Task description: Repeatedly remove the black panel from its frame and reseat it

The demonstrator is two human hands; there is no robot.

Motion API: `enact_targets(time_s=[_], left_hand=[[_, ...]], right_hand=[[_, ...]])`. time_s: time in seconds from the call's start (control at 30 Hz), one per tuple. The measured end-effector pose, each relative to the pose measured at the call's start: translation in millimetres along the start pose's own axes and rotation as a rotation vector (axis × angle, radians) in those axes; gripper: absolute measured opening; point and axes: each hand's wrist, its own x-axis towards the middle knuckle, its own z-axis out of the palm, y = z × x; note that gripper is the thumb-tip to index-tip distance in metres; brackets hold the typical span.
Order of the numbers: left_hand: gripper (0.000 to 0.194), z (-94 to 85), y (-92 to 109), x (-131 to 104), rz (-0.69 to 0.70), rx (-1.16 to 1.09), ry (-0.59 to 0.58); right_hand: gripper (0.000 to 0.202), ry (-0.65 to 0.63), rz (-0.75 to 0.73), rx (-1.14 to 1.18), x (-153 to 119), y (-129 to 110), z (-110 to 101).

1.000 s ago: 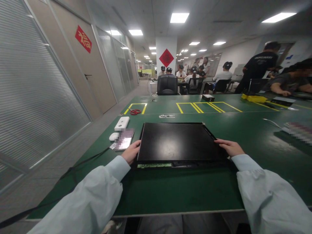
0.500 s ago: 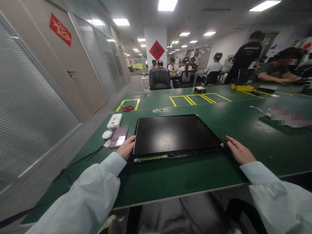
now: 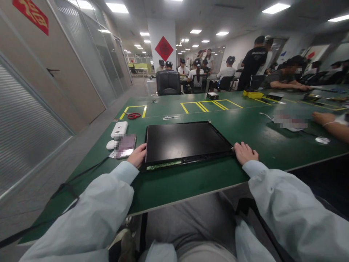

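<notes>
The black display panel [image 3: 188, 141] is lying flat on the green tabletop [image 3: 191, 182] — the left hand [image 3: 137, 155] is pressing its near-left corner, the right hand [image 3: 244, 152] its near-right corner, fingers curled, clasping nothing; seemingly squaring it, with lifting needing fingers underneath

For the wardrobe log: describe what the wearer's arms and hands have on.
Both arms wear loose, pale blue-white long sleeves gathered into cuffs at the wrist. The left hand and right hand are bare: no gloves, rings or watch visible.
</notes>
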Motion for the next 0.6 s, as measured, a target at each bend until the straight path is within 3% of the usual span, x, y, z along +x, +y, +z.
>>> enact_targets(time_s=[0.6], left_hand=[[0.057, -4.9, -12, 10, 0.089, -0.018, -0.088]], right_hand=[[0.056, 0.020, -0.010, -0.041, -5, -6, -7]])
